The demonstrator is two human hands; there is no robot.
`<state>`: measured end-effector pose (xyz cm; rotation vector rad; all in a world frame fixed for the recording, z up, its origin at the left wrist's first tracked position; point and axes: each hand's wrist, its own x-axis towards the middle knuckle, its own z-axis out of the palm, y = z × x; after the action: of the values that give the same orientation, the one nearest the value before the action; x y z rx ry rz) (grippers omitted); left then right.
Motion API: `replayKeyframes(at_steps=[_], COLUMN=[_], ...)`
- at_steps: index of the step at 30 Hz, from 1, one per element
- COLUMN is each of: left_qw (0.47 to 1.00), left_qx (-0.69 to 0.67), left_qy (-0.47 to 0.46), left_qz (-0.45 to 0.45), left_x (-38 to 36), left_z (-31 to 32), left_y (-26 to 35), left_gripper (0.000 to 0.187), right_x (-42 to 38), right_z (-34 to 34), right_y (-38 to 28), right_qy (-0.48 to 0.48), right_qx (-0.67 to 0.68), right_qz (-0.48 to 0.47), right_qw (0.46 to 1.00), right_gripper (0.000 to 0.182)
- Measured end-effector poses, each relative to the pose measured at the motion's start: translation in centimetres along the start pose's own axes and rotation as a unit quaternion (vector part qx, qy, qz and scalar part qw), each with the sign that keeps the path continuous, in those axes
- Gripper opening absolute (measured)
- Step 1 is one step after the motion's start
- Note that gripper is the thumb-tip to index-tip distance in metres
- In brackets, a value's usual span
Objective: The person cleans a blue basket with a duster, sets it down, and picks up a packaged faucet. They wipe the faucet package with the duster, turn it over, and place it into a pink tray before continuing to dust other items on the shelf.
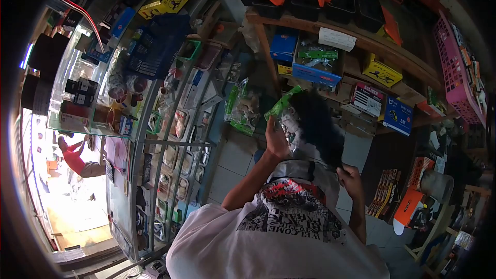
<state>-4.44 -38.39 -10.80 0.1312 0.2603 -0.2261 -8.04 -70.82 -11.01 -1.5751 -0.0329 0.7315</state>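
Note:
My left hand (277, 142) is raised in front of my shirt, its fingers at the side of a clear plastic packet (289, 124) with a green header and pale items inside. My right hand (351, 180), lower and to the right, is closed round the handle of a black feather duster (316, 124). The duster's fluffy head is up against the packet and covers part of it. Another clear packet (245, 107) with green ends and pale contents is just beyond my left hand.
A wooden shelf (356, 31) with black bins and small boxes stands ahead. On the left is a glass-and-metal display rack (170, 144) full of goods. A pink basket (460, 72) and orange boxes (413, 201) are at the right. A person (75, 157) in red is outside.

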Motion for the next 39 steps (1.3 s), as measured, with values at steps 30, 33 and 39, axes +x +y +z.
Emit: replayKeyframes(at_steps=[30,33,39], left_qw=[0.994,0.960,0.992], left_qx=[0.075,0.248,0.117], left_qy=[0.045,-0.003,0.026], left_qz=[0.062,0.132,0.035], left_x=[-0.8,-0.7,-0.5], left_z=[-0.1,0.3,-0.4], left_y=[1.8,1.5,1.3], left_gripper=[0.062,0.065,0.079], right_x=[1.2,1.3,1.6], right_z=[-1.0,-1.8,-1.6], right_y=[-1.6,-1.1,-1.3], right_qy=[-0.027,-0.060,-0.064], right_qx=[-0.021,-0.054,-0.031], right_qz=[0.037,0.026,0.026], right_qw=[0.999,0.996,0.997], right_gripper=[0.026,0.025,0.023])
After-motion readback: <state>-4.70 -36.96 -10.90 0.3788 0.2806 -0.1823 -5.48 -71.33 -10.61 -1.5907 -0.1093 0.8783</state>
